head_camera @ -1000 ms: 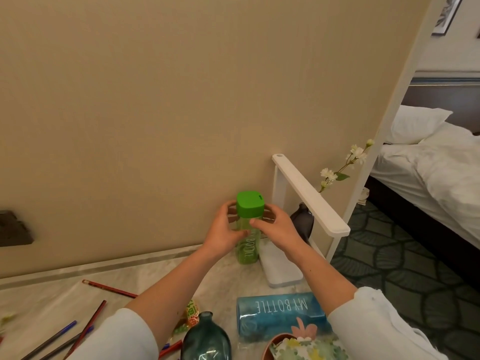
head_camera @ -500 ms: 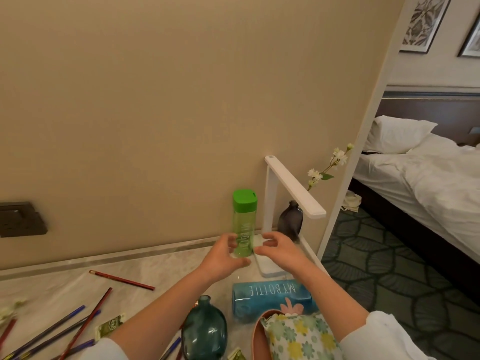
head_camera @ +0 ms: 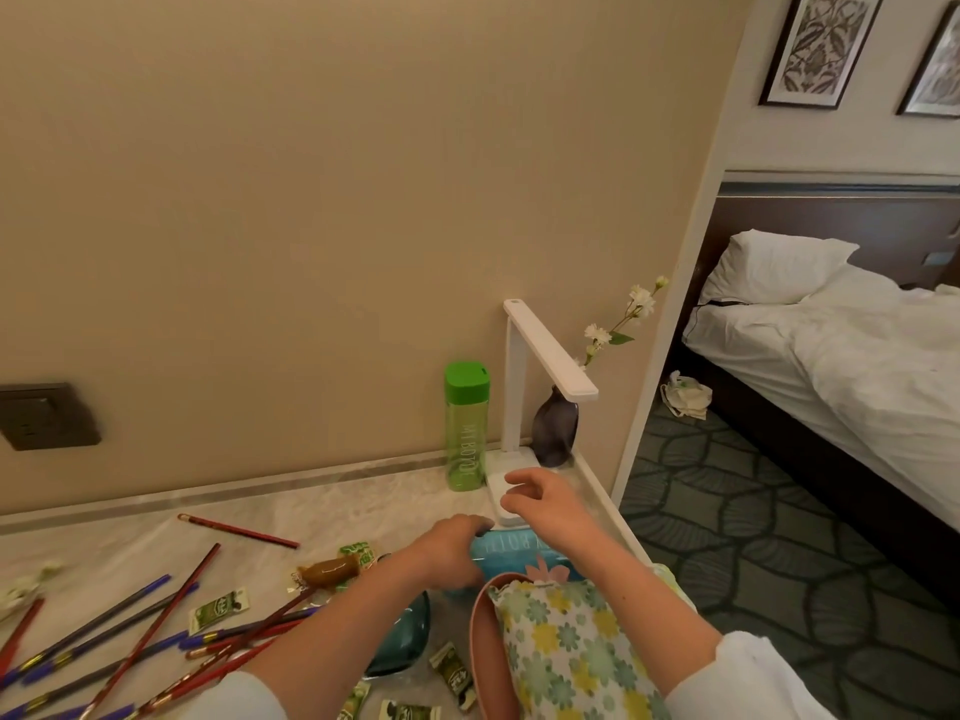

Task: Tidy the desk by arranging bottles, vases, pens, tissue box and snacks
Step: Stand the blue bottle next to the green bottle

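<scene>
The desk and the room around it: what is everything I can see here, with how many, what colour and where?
Green bottle: one, green, upright at the wall beside the lamp.
Desk lamp: one, white, back right corner of the desk.
Dark vase: one, dark grey, behind the lamp, holding a sprig of white flowers.
Blue bottle: one, blue, lying on its side near the hands.
Teal vase: one, teal glass, partly hidden under the left forearm.
Tissue box: one, floral cover, front right.
Pencils: many, red and blue, scattered at left.
Snacks: several, mostly green packets, scattered.
Wall socket: one, dark, left wall.
Bed: one, white, at right.
Left hand: on the blue bottle.
Right hand: open above it.
</scene>
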A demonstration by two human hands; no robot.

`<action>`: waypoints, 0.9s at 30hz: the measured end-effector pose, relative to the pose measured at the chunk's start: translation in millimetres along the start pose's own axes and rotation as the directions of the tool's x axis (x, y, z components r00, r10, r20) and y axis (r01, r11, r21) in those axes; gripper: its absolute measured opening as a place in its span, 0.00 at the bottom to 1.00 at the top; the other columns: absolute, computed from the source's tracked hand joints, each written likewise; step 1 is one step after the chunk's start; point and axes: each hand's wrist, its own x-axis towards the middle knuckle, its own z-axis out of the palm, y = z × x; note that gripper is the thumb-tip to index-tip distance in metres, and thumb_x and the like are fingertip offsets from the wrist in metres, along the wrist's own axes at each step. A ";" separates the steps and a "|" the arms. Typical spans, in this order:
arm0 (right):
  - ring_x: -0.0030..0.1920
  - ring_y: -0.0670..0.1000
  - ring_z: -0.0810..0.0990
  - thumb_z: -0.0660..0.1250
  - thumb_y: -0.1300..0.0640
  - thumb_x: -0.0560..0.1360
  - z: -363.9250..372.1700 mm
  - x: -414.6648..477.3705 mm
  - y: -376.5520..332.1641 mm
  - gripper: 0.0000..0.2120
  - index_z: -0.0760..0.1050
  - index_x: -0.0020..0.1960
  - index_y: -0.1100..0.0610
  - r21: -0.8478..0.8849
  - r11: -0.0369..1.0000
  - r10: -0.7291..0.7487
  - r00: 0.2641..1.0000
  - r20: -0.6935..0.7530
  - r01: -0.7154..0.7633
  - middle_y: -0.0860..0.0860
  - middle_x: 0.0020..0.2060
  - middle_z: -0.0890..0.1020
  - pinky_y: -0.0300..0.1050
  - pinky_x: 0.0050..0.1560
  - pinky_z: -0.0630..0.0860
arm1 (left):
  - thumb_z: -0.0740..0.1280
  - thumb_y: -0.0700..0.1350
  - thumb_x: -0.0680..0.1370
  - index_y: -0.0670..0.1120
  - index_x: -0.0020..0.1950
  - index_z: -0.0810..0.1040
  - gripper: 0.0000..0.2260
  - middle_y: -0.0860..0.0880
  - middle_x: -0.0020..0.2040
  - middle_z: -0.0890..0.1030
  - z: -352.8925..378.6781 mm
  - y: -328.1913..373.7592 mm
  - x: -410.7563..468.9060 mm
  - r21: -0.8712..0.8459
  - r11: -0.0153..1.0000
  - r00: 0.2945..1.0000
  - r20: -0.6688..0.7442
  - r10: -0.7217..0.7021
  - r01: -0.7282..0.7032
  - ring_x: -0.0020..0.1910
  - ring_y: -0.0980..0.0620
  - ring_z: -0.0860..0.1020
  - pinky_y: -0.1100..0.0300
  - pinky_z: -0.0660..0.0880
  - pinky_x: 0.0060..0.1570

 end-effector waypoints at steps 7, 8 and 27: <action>0.50 0.50 0.80 0.68 0.58 0.73 4.5 -2.8 -4.7 0.19 0.73 0.63 0.54 0.001 0.999 -0.044 0.998 -0.045 0.044 0.51 0.50 0.81 0.49 0.55 0.77 | 0.72 0.43 0.72 0.48 0.74 0.64 0.32 0.48 0.70 0.69 -4.4 -8.2 -11.0 0.026 1.000 0.992 -0.125 0.021 -0.018 0.68 0.49 0.69 0.55 0.68 0.68; 0.51 0.50 0.79 0.68 0.58 0.73 6.2 -3.5 -6.6 0.19 0.73 0.63 0.53 -0.004 0.998 -0.064 0.996 -0.065 0.064 0.49 0.51 0.80 0.50 0.55 0.78 | 0.72 0.43 0.71 0.48 0.73 0.64 0.32 0.48 0.69 0.69 -8.3 -11.3 -14.1 0.021 1.000 0.989 -0.149 0.023 -0.020 0.67 0.49 0.69 0.55 0.68 0.67; 0.59 0.54 0.74 0.66 0.49 0.76 77.6 13.2 -70.6 0.32 0.58 0.75 0.57 -0.111 0.979 -0.174 0.984 -0.047 0.168 0.55 0.67 0.70 0.51 0.60 0.74 | 0.72 0.43 0.72 0.48 0.70 0.63 0.30 0.50 0.66 0.67 -86.1 -108.6 -77.4 -0.220 0.975 0.923 -0.368 -0.108 0.027 0.65 0.51 0.67 0.57 0.67 0.66</action>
